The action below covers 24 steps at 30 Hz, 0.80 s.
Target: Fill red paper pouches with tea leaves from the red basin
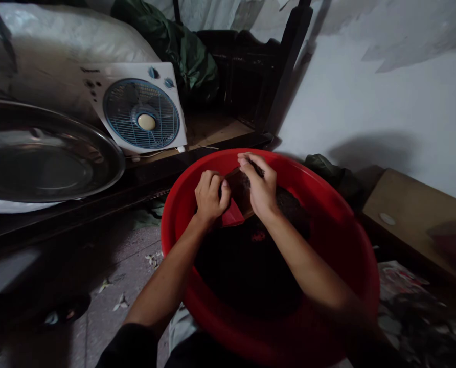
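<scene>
A large red tub (pixel 333 197) stands in front of me, with dark, crumbly material (pixel 293 209) inside it. My left hand (pixel 212 194) is closed on the edge of a red, flat-sided piece (pixel 232 213), perhaps a small box or scoop; its exact kind is unclear. Brownish content or lining shows on its inner side. Across from it, my right hand (pixel 261 186) is curled with the fingers together around some of the dark material, beside the far side of the red piece. The palm is hidden. Shadow darkens the tub's near part.
At the left, a wide metal basin (pixel 93 153) and a white box fan (pixel 174 110) rest on a raised wooden platform. A tan box (pixel 408 204) stands by the wall at right. Scraps lie on the tiled floor (pixel 109 260); dark clutter is at lower right.
</scene>
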Tool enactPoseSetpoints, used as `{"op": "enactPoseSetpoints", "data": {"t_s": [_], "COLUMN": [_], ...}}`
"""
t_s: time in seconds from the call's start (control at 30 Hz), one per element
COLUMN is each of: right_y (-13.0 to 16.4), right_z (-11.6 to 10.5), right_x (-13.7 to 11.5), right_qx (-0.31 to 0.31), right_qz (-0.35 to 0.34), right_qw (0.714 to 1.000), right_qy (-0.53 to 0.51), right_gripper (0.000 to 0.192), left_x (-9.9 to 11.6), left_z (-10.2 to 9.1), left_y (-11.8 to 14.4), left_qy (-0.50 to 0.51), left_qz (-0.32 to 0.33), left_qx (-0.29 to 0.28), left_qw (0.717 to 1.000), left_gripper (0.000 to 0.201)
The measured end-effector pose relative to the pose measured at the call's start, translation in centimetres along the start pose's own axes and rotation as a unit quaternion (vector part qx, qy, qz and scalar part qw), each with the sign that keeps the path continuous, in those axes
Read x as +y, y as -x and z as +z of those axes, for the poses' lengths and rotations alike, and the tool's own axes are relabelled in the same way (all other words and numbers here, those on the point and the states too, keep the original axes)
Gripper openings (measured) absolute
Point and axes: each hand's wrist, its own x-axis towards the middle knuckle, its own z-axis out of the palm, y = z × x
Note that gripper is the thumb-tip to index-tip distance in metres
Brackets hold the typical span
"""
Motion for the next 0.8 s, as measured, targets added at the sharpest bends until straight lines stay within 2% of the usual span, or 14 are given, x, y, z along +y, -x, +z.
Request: {"op": "enactPoseSetpoints", "data": {"t_s": [0.1, 0.2, 0.27, 0.37, 0.47, 0.6, 0.7, 0.8], "right_y": [0.2, 0.7, 1.1, 1.3, 1.5, 3.5, 6.5, 9.8], "right_z": [-0.9, -3.1, -5.3, -8.8, -12.0, -14.6, -14.8, -13.3], "right_x": [0.2, 1.8, 3.5, 6.0, 7.7, 9.6, 11.2, 12.4], "right_qx": [0.033, 0.09, 0.11, 0.088, 0.004, -0.126, -0.227, -0.341], "right_qz": [-0.014, -0.011, 0.058, 0.222, 0.313, 0.351, 0.382, 0.384], "right_qw": [0.999, 0.994, 0.991, 0.971, 0.949, 0.92, 0.873, 0.813], "right_qy": [0.034, 0.065, 0.052, -0.023, -0.026, 0.117, 0.201, 0.275], "right_gripper": [0.016, 0.018, 0.021, 0.032, 0.045, 0.051, 0.051, 0.062], "left_x": [-0.2, -0.4, -0.2, 0.5, 1.3, 1.3, 0.4, -0.8], "left_z": [-0.2, -0.3, -0.1, 0.9, 1.7, 1.3, 0.5, -0.3], "left_y": [-0.1, -0.1, -0.1, 0.1, 0.4, 0.4, 0.0, -0.4], "left_qy": [-0.01, -0.036, -0.061, -0.077, -0.062, -0.023, 0.001, -0.02], "left_qz": [-0.005, -0.007, 0.01, 0.057, 0.09, 0.064, 0.011, -0.05], "left_qx": [-0.001, 0.004, -0.008, -0.068, -0.108, -0.079, -0.041, 0.012], "left_qw": [1.0, 0.999, 0.998, 0.993, 0.988, 0.994, 0.999, 0.998], "left_gripper": [0.012, 0.013, 0.015, 0.019, 0.021, 0.019, 0.016, 0.013]}}
